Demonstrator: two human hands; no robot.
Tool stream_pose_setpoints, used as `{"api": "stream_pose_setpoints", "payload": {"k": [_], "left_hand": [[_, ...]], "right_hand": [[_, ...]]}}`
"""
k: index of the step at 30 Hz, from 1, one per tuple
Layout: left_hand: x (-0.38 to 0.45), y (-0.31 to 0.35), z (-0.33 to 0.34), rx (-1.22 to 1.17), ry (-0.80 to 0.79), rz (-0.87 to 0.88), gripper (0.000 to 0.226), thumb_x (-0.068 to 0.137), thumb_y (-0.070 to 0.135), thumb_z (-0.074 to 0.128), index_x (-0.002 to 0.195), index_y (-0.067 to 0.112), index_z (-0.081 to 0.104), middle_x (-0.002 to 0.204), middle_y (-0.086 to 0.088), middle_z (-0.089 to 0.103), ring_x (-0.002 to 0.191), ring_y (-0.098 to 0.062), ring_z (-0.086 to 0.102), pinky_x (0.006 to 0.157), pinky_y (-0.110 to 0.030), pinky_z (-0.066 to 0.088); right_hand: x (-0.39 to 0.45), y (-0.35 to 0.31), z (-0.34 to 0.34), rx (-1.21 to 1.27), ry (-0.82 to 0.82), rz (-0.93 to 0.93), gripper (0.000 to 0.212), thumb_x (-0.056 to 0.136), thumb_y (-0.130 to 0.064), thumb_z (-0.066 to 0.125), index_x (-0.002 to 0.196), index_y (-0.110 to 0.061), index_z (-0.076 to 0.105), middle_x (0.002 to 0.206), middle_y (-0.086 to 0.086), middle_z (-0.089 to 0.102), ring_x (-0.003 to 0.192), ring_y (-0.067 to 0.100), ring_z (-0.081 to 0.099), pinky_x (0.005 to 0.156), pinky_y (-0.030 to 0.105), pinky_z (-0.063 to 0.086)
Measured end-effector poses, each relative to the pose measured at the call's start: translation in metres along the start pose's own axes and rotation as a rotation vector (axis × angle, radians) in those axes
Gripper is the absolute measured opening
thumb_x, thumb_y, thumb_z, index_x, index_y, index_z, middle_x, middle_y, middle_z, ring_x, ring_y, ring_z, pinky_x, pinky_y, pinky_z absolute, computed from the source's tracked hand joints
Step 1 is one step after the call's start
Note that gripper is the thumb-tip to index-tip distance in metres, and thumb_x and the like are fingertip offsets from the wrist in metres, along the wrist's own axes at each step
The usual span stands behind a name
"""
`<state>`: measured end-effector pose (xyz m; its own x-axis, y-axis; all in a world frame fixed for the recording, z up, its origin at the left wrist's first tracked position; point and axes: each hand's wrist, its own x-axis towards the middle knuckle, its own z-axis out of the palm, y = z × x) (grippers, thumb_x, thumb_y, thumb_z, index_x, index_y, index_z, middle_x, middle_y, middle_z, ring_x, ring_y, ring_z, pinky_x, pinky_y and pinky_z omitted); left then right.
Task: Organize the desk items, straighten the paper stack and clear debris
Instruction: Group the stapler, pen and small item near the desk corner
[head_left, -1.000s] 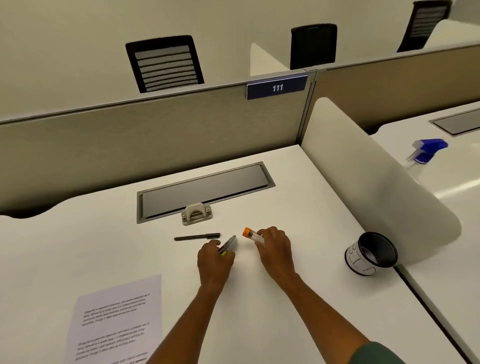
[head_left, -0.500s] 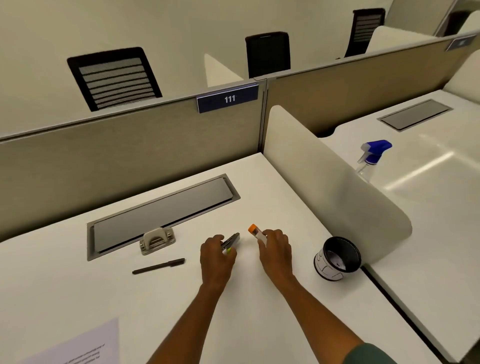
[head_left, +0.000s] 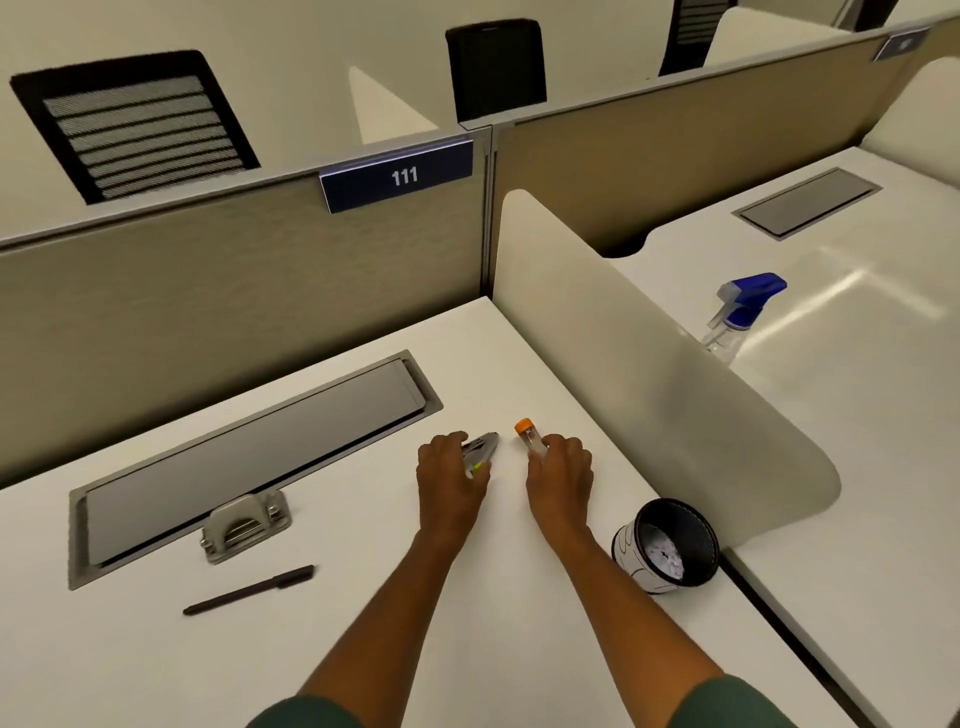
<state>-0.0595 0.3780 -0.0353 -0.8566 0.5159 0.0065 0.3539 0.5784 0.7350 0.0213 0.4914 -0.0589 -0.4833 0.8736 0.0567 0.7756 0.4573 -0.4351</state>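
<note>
Now, both hands out over the white desk (head_left: 363, 649), set side by side just in front of the grey cable tray (head_left: 249, 457) sunk into the desktop; left hand (head_left: 449, 480) curled round a grey stapler-like tool with a yellow-green patch (head_left: 480, 452), tip poking out past the fingers toward the tray's right end; right hand (head_left: 561, 478) curled round a clear tube with an orange cap (head_left: 530, 439), cap end pointing up and away, off the tray's right corner; hands near each other but not touching; dark green sleeves at the bottom edge. Left of the hands, right up against the tray's front edge, a metal hole punch (head_left: 244, 525); nearer than that, lying flat and apart from the punch, a dark pen (head_left: 249, 590), angled with its tip toward the lower left. Well right of the tray, beside the curved cream divider (head_left: 649, 364), a black mesh cup (head_left: 670, 545) tipped on its side, mouth facing the camera, something white and crumpled inside. Beyond the divider, on the neighbouring desk, a spray bottle with a blue trigger (head_left: 743, 312). Behind the tray, a beige partition bearing a blue plate marked 111 (head_left: 397, 176).
</note>
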Motion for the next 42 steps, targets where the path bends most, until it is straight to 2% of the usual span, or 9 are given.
{"api": "stream_pose_setpoints", "payload": {"k": [8,16,23,27,30,34,37,39,42], "left_hand": [[0.031,0.001,0.028,0.053,-0.033,0.099,0.051,0.082,0.016,0.072,0.129,0.011,0.053,0.124,-0.007,0.057,0.114,-0.03,0.047,0.094,-0.037,0.034],[0.049,-0.006,0.039,0.136,-0.073,0.111,0.068,0.085,0.018,0.068,0.144,0.014,0.037,0.134,-0.007,0.053,0.122,-0.028,0.046,0.101,-0.04,0.033],[0.041,-0.013,0.022,0.107,-0.073,0.124,0.08,0.084,0.037,0.071,0.149,0.018,0.029,0.15,-0.003,0.04,0.138,-0.023,0.033,0.111,-0.037,0.027],[0.028,-0.027,0.001,0.171,-0.107,0.117,0.083,0.086,0.053,0.062,0.152,0.023,0.022,0.158,-0.003,0.028,0.146,-0.024,0.023,0.117,-0.041,0.021],[0.014,-0.034,-0.023,0.244,-0.074,0.133,0.085,0.086,0.059,0.056,0.153,0.022,0.019,0.161,-0.004,0.02,0.149,-0.024,0.014,0.12,-0.043,0.018],[-0.01,-0.04,-0.062,0.34,-0.021,0.143,0.085,0.086,0.066,0.045,0.153,0.021,0.018,0.163,-0.006,0.014,0.151,-0.026,0.008,0.121,-0.046,0.013],[-0.028,-0.05,-0.086,0.414,-0.01,0.132,0.088,0.085,0.071,0.035,0.155,0.024,0.011,0.164,-0.005,0.002,0.151,-0.025,-0.002,0.12,-0.046,-0.001],[-0.041,-0.057,-0.102,0.444,0.021,0.119,0.088,0.084,0.073,0.034,0.155,0.024,0.012,0.164,-0.005,0.001,0.151,-0.026,-0.004,0.116,-0.045,-0.006],[-0.06,-0.069,-0.125,0.478,0.061,0.096,0.092,0.082,0.08,0.024,0.154,0.023,0.017,0.163,-0.006,0.005,0.15,-0.027,-0.002,0.116,-0.049,-0.003]], "right_hand": [[0.032,0.006,0.013,-0.047,0.003,0.031,0.022,0.095,-0.028,0.056,0.108,-0.012,0.061,0.105,0.01,0.06,0.098,0.03,0.054,0.077,0.041,0.048],[0.036,0.004,0.019,-0.07,0.01,0.045,0.026,0.094,-0.033,0.055,0.113,-0.016,0.06,0.108,0.009,0.06,0.101,0.029,0.054,0.079,0.042,0.048],[0.026,0.002,0.012,-0.016,0.064,0.026,0.046,0.092,-0.039,0.056,0.132,-0.016,0.051,0.125,0.008,0.053,0.11,0.03,0.051,0.086,0.044,0.044],[0.013,-0.009,0.001,0.043,0.08,-0.082,0.048,0.09,-0.039,0.058,0.132,-0.017,0.05,0.128,0.006,0.051,0.114,0.029,0.05,0.09,0.044,0.043],[0.001,-0.021,-0.005,0.052,0.049,-0.18,0.055,0.089,-0.044,0.057,0.135,-0.017,0.046,0.137,0.005,0.048,0.123,0.028,0.046,0.097,0.044,0.04],[-0.022,-0.045,-0.015,0.016,-0.029,-0.288,0.075,0.088,-0.06,0.043,0.149,-0.018,0.031,0.154,0.01,0.033,0.142,0.03,0.03,0.112,0.051,0.028],[-0.042,-0.062,-0.02,-0.051,-0.094,-0.368,0.084,0.086,-0.068,0.033,0.153,-0.02,0.02,0.16,0.008,0.02,0.147,0.031,0.017,0.115,0.056,0.018],[-0.056,-0.074,-0.023,-0.093,-0.13,-0.413,0.085,0.085,-0.071,0.029,0.153,-0.021,0.02,0.16,0.009,0.018,0.147,0.032,0.019,0.114,0.058,0.017],[-0.076,-0.091,-0.023,-0.138,-0.169,-0.469,0.087,0.085,-0.075,0.018,0.15,-0.019,0.03,0.158,0.011,0.026,0.143,0.035,0.029,0.109,0.06,0.024]]}}
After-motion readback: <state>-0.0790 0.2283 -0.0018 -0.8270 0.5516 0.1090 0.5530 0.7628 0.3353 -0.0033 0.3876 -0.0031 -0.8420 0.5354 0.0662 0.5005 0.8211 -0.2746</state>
